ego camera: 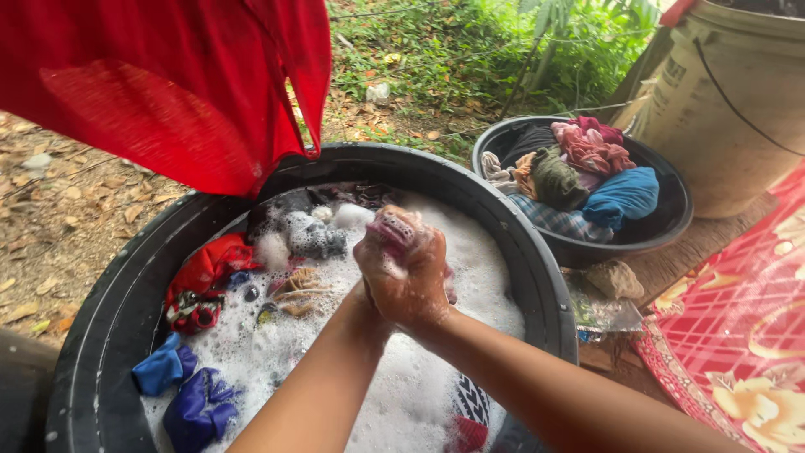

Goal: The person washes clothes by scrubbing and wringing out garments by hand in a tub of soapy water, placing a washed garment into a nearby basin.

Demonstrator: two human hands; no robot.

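Note:
Both my hands are clasped together over a large black basin point(101, 335) full of soapy water. My left hand point(376, 262) and my right hand point(424, 292) are covered in suds and squeeze a small pink cloth point(391, 229) between them, above the foam. Soaking in the basin are a red garment point(210, 264), blue cloths point(189, 394), a grey garment point(310, 235) and a black-and-white patterned piece point(474, 401), all partly hidden by foam.
A smaller black basin point(667, 222) at the right holds several wrung clothes. Behind it stands a big beige bucket point(729, 109). A red cloth point(168, 84) hangs at the top left. A red patterned mat point(746, 327) lies at the right, and a brownish lump point(616, 278) rests on a plastic bag between the basins.

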